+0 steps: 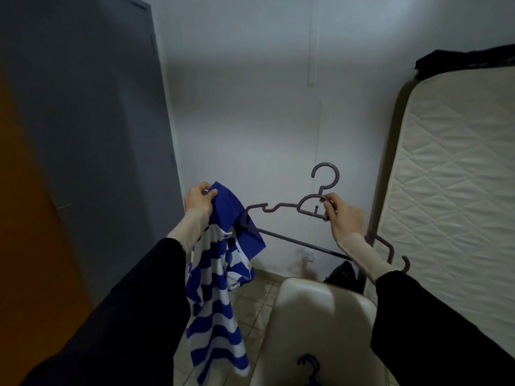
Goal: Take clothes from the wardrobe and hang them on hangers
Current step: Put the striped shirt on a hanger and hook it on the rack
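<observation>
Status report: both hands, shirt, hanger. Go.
Left hand grips striped shirt at collar. Right hand holds hanger by neck. Hanger's left arm inside collar, right shoulder not yet on. Nothing in the way.

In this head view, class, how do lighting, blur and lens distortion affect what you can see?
Head view: dim, bluish light; brightest patch on the wall at upper right; wide-angle bending bows the wardrobe and mattress edges; the orange door is smeared; the hanger stays sharp.

Illumination is dim and cool, brightest on the wall (250, 93) toward the upper right and falling off into shadow at the left. Wide-angle distortion bows the mattress (451, 174) edge and the wardrobe (92, 129). Detail is soft throughout, and the orange surface (30, 218) at far left is blurred.
</observation>
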`<state>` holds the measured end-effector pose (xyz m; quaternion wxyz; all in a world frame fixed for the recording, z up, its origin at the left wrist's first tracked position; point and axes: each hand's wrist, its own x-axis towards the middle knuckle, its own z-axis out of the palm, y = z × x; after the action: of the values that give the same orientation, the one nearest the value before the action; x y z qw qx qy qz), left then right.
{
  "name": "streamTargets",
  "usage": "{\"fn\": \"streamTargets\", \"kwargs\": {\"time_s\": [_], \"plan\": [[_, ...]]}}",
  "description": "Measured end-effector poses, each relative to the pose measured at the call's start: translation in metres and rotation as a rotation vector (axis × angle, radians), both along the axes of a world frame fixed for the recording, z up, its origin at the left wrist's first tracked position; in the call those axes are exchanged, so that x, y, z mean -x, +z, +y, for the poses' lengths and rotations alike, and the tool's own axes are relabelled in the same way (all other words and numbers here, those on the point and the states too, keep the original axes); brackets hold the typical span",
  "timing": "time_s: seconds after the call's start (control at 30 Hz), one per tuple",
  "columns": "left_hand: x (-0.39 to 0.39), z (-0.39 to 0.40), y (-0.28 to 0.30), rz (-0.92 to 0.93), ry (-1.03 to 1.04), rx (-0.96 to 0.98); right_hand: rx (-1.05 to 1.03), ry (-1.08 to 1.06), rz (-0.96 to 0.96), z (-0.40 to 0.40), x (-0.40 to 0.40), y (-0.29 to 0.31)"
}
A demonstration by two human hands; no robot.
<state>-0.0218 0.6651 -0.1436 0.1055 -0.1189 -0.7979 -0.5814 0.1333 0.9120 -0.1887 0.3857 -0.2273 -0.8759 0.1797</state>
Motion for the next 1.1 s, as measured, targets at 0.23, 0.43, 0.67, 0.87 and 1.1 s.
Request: {"fn": "streamTargets", "kwargs": {"time_s": [0.23,0.43,0.67,0.87,1.1], "plan": [[-0.001,-0.005,0.001,0.039,-0.144,0.012,-0.049,0.116,-0.048,-0.022,0.013,-0.004],[-0.003,-0.014,0.004,0.052,-0.303,0.023,-0.129,0.174,-0.041,-0.031,0.024,0.003],[-0.008,-0.018,0.007,0.004,-0.384,-0.049,-0.174,0.286,0.026,-0.044,0.029,0.005],[-0.009,-0.020,0.007,0.057,-0.343,0.099,-0.078,0.399,0.072,-0.048,0.028,0.009],[0.001,-0.034,0.005,0.118,-0.202,0.198,0.027,0.391,0.161,-0.045,0.026,0.015]]}}
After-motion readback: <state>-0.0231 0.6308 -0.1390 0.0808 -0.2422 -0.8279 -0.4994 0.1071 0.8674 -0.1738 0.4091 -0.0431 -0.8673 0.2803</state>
